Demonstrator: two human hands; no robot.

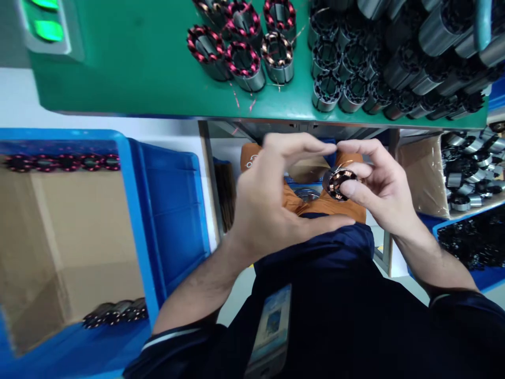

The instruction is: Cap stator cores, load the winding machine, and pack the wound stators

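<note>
Over my lap, my right hand (381, 184) grips a small metal ring core with copper windings (338, 183), thumb on its wound end face. My left hand (280, 195) is to the left of the core, fingers and thumb spread wide in a C shape, with nothing between them. Its fingertips come close to those of my right hand above the core. On the green bench (138, 63) stand several wound cores with red or copper wire (245, 66), and to their right many unwound metal cores (327, 92).
At the left, a blue crate (136, 210) lined with cardboard holds rows of wound cores. At the right are a plastic-lined box (422, 168) of metal parts and a blue bin (489, 276) of black parts. A box with green lit switches (48, 30) sits at the upper left.
</note>
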